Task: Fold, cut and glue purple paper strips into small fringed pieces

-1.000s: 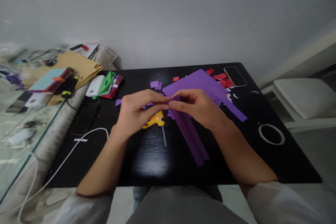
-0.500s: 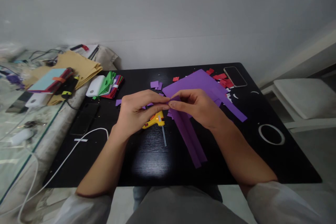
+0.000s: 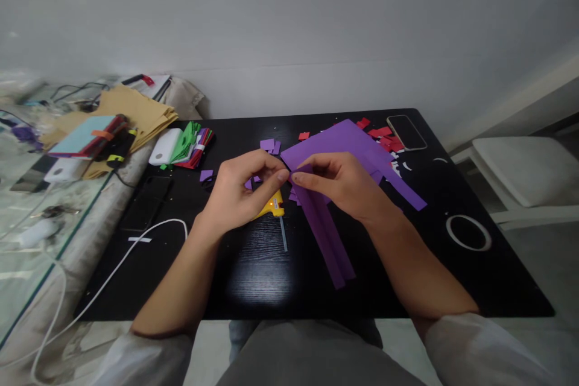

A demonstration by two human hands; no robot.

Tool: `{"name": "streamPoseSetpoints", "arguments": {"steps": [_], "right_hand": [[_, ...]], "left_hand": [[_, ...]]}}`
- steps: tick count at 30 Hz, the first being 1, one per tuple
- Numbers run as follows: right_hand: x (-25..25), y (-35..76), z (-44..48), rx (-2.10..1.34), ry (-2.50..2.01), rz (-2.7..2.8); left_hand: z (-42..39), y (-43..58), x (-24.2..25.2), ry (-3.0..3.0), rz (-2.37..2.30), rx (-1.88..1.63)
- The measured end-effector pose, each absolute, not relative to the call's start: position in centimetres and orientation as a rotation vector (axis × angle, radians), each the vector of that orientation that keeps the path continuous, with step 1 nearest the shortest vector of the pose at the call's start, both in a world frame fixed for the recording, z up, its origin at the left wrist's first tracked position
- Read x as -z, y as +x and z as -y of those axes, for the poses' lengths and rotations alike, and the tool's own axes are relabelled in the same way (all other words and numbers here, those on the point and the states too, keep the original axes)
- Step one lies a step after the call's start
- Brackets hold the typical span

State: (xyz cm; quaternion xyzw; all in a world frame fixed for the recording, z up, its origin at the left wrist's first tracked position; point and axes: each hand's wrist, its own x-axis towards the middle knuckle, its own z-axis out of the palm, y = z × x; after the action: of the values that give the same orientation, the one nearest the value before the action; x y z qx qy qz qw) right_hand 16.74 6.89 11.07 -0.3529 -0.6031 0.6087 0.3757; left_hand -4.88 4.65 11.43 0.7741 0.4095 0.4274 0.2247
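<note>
Purple paper strips (image 3: 329, 241) lie fanned on the black bench (image 3: 253, 280), their far ends pinched at the fingertips of both hands. Left hand (image 3: 237, 193) and right hand (image 3: 346, 184) meet knuckles-up, forearms angled inward, each closed on the strips, just above a yellow glue gun (image 3: 272, 207).
</note>
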Motion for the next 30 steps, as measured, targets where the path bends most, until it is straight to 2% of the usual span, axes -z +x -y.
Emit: {"name": "streamPoseSetpoints", "arguments": {"steps": [8, 14, 17, 30], "right_hand": [[-11.07, 16.60, -6.84, -1.461, -0.965, 1.619], [-11.23, 16.27, -6.67, -1.832, -0.884, 1.344], [-11.21, 16.18, -6.64, -1.907, -0.864, 1.306], [-10.81, 15.93, -6.51, -1.740, -0.938, 1.385]], "left_hand": [[-4.84, -4.48, -11.26, 2.158, -1.131, -1.145], [-5.02, -4.46, -10.70, 2.063, -1.156, -1.240], [-5.01, -4.41, -10.72, 2.016, -1.174, -1.259], [-5.05, -4.40, -10.86, 1.963, -1.232, -1.270]]}}
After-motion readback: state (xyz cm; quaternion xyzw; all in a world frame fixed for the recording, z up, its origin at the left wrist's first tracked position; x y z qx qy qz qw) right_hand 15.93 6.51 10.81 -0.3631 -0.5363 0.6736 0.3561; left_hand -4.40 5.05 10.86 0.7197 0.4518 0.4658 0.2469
